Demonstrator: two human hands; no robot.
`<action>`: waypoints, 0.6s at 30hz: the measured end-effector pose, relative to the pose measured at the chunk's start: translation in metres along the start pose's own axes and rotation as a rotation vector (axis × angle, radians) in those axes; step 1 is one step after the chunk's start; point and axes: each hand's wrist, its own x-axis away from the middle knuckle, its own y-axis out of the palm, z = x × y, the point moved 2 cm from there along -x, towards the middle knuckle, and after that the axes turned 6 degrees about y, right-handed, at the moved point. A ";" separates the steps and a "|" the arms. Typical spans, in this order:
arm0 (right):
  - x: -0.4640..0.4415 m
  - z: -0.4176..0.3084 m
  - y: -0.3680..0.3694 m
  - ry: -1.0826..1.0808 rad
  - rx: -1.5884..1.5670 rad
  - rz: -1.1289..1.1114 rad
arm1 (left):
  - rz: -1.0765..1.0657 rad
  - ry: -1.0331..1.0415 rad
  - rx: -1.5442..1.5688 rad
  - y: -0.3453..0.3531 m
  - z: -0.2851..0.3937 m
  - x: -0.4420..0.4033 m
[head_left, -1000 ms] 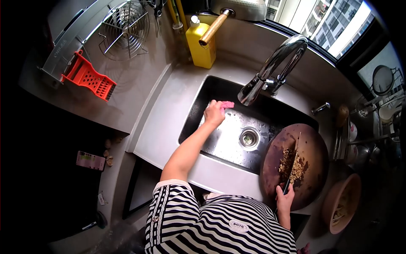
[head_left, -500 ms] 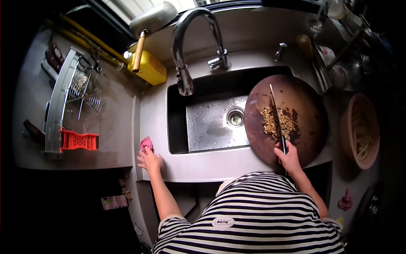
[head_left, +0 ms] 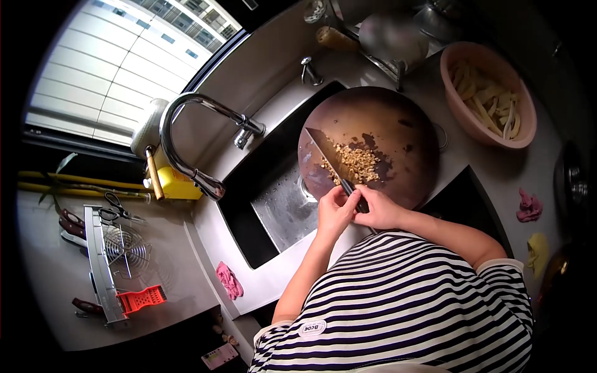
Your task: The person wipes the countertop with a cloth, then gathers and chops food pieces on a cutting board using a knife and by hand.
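You hold a kitchen knife (head_left: 327, 153) over a round chopping board (head_left: 398, 118) that sits right of centre in the upper half of the frame. Its long axis slants: the handle lies toward you, near the middle of the frame, and the blade runs from there up and to the left.

Your right hand (head_left: 380, 209) has its fingers clamped on the handle, reaching in from the lower right. Your left hand (head_left: 334, 211) comes from the lower left and meets it. Its fingers are bunched together where handle joins blade, so it is the nearer hand to the cutting part; whether they pinch the knife or only rest against it, you cannot tell from this view. The blade extends up and left from both sets of fingers.

Chopped brown bits (head_left: 359, 163) lie mostly to the right of the blade, with a few along its left side. The board overlaps the right end of the sink (head_left: 280, 205). A crumpled pink cloth (head_left: 229, 281) lies on the bench (head_left: 202, 236), lower left, well apart from your left hand.
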 end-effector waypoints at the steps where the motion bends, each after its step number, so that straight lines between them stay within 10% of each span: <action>1: 0.002 0.001 0.001 -0.040 -0.029 -0.073 | -0.001 -0.024 -0.129 -0.002 -0.004 -0.001; 6: 0.017 -0.034 -0.037 0.062 0.038 -0.264 | 0.118 0.056 0.115 -0.006 -0.012 0.004; 12: 0.028 0.027 -0.111 -0.024 0.215 0.592 | 0.050 0.220 -0.045 -0.036 0.012 0.008; 18: 0.025 0.049 -0.142 -0.240 0.507 0.807 | 0.043 0.290 -0.318 -0.035 0.002 0.003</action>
